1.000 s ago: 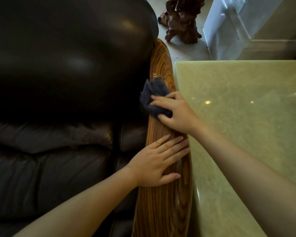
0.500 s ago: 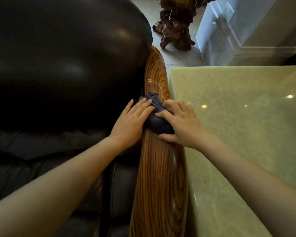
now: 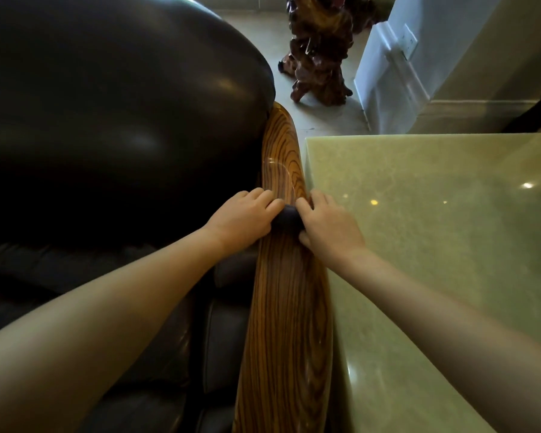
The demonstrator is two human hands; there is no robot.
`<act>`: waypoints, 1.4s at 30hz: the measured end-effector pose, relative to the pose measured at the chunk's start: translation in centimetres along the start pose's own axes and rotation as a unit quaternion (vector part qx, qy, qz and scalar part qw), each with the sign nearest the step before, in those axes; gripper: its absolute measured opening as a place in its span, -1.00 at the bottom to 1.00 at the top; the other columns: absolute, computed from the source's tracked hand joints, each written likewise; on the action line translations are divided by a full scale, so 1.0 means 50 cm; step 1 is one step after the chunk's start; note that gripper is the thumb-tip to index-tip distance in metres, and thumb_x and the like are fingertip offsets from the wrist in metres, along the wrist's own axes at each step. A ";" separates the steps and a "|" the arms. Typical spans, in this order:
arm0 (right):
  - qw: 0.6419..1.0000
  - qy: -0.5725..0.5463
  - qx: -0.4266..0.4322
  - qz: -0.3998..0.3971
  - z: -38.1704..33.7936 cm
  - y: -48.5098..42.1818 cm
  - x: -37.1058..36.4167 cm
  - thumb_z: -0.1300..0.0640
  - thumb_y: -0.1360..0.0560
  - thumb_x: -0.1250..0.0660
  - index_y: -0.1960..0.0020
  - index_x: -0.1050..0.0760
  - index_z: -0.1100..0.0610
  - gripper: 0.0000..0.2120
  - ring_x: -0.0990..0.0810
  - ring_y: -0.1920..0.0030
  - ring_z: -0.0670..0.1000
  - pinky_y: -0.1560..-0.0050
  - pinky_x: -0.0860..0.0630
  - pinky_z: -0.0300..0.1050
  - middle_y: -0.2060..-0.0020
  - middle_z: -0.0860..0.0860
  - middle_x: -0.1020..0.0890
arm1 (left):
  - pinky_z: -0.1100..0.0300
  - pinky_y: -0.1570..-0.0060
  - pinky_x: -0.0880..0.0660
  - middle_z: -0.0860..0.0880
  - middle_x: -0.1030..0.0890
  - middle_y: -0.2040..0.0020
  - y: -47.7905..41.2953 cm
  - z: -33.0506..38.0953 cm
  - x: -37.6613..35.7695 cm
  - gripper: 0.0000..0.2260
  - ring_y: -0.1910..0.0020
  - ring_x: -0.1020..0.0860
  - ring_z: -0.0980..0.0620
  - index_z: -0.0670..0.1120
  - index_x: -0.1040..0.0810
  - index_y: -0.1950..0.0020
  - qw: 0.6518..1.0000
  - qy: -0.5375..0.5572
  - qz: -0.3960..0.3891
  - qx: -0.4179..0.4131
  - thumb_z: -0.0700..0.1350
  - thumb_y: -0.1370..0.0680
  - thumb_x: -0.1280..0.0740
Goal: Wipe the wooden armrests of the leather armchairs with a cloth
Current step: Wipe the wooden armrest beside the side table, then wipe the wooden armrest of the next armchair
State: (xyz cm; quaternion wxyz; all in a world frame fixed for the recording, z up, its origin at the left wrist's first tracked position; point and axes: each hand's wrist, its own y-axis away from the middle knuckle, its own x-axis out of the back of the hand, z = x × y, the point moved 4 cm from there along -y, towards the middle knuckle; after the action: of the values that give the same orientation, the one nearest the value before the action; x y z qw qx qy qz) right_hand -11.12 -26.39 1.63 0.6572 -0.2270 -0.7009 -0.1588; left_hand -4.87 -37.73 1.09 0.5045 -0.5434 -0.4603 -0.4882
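Observation:
A glossy striped wooden armrest point(image 3: 289, 307) runs down the middle of the head view, along the right side of a dark leather armchair point(image 3: 113, 120). A small dark blue cloth point(image 3: 287, 220) is bunched on the armrest's middle. My left hand point(image 3: 242, 218) grips the cloth from the left, fingers curled over it. My right hand point(image 3: 327, 228) grips it from the right, thumb tucked under. Most of the cloth is hidden between the two hands.
A pale green polished stone table point(image 3: 434, 245) butts against the armrest's right edge. Beyond the armrest's far tip stands a carved dark red wood root sculpture point(image 3: 320, 54) on the floor. A white wall corner point(image 3: 388, 73) with a socket is at the back right.
My left hand left the lower armrest and moved up to the cloth. Both hands have closed on the cloth and squeezed it into a smaller bundle. The head view has tilted forward.

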 end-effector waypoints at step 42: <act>0.946 -0.197 0.256 0.039 -1.026 -0.078 0.700 0.13 -0.34 -0.35 -0.04 -0.61 0.00 -0.72 -0.62 0.07 0.11 0.00 -0.56 0.02 0.05 0.05 -0.70 | -0.07 -0.13 -0.47 -0.15 -0.56 -0.21 0.945 -0.355 0.873 -0.73 -0.15 -0.52 -0.14 -0.12 -0.44 -0.29 0.939 0.013 0.027 0.344 -0.14 -0.59 -0.23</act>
State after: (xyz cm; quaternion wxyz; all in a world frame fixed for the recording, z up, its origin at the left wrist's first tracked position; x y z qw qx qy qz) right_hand 29.26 -52.61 41.07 0.5479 -0.1052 -0.8239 0.1000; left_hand 45.21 -58.27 40.11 0.6795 -0.3431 -0.5785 -0.2930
